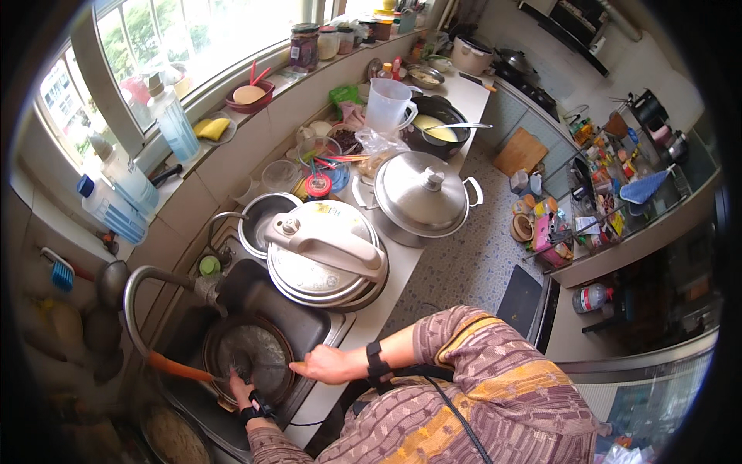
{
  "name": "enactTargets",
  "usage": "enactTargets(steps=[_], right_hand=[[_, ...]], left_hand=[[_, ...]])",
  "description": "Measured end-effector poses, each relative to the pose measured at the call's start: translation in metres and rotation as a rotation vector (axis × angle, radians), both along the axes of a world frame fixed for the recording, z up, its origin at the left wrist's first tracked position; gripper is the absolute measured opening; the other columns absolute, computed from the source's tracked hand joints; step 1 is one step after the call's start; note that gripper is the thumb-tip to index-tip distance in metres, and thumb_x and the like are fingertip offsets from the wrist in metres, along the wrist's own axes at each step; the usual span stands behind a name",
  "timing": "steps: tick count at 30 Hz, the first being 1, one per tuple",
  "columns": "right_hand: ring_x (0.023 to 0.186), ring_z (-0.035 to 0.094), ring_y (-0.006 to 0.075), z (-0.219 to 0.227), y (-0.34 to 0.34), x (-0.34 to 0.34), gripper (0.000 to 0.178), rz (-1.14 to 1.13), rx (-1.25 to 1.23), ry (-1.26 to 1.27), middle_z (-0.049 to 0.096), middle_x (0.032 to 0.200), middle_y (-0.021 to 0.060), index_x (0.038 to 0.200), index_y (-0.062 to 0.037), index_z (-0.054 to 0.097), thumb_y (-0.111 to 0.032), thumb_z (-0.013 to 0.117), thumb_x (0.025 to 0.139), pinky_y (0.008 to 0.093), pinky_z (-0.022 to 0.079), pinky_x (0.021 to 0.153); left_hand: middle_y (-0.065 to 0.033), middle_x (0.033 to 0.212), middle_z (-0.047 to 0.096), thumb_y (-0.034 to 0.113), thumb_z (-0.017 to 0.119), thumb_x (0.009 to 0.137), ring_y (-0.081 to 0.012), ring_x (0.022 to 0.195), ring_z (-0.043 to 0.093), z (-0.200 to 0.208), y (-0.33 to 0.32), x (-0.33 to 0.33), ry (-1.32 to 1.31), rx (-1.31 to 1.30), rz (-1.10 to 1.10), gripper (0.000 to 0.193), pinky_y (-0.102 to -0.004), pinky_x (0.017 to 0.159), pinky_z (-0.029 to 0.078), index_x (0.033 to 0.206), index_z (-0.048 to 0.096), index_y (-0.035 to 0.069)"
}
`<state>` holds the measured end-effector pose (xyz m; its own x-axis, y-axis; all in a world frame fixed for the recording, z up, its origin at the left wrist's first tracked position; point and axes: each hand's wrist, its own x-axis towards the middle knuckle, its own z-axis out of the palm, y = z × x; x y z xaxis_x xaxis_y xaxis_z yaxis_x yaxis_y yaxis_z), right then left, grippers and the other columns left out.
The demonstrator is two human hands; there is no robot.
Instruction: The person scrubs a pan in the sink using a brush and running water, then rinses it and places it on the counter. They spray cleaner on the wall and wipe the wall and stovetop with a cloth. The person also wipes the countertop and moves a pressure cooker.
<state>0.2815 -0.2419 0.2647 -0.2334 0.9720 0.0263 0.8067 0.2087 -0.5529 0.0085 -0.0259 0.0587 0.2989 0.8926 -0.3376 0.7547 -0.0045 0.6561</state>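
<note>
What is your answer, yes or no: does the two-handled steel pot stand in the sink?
No, the steel pot stands on the white counter, outside the sink.

Kitchen: sink (303, 323) w/ faucet (130, 309), pressure cooker (328, 255) & lidded pot (423, 197) on ctr. (398, 267), stove (529, 94) (jars (304, 48) by window (224, 39)).

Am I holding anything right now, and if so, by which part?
Your right hand seems to grip the round pan in the sink at its right edge. Your left hand is at its near-left edge; whether it holds anything cannot be told.
</note>
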Motion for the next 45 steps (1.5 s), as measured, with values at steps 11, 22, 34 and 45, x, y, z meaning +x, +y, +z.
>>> enactTargets(steps=[11,22,34,45], right_hand=[[0.054,0.057,0.0289,0.021,-0.039,0.04,0.063,0.029,-0.087,-0.121,0.055,0.067,0.0124,0.13,-0.0167,0.045,-0.003,0.056,0.069,0.0398,0.047,0.047],[0.051,0.055,0.0293,0.025,-0.033,0.025,0.061,0.136,-0.095,-0.216,0.052,0.065,0.012,0.13,-0.0163,0.044,0.0,0.053,0.072,0.0405,0.046,0.048],[0.052,0.057,0.0292,0.033,-0.023,0.015,0.06,0.105,-0.12,-0.21,0.053,0.065,0.0124,0.129,-0.0171,0.045,0.0,0.053,0.072,0.0401,0.046,0.047],[0.056,0.059,0.0299,-0.006,-0.003,0.009,0.05,-0.069,-0.093,-0.082,0.054,0.068,0.0147,0.127,-0.0156,0.047,-0.005,0.053,0.078,0.0403,0.046,0.047]], left_hand=[[-0.0186,0.12,0.05,0.016,0.068,0.069,-0.0387,0.11,0.047,0.044,-0.024,-0.011,-0.205,-0.246,0.36,0.068,-0.0477,0.087,0.044,0.13,0.04,0.006],[-0.0071,0.132,0.045,0.025,0.056,0.084,-0.0288,0.125,0.036,0.067,-0.076,0.07,0.261,0.242,-0.334,0.028,-0.0457,0.1,0.032,0.112,0.059,0.018],[-0.0135,0.121,0.05,0.013,0.057,0.081,-0.0371,0.111,0.046,0.064,-0.063,0.044,0.278,0.316,-0.271,0.028,-0.0467,0.094,0.039,0.109,0.061,0.015],[-0.0119,0.124,0.046,0.023,0.051,0.09,-0.0303,0.102,0.052,0.021,-0.055,0.044,-0.519,-0.434,0.936,0.045,-0.0548,0.06,0.049,0.129,0.037,0.007]])
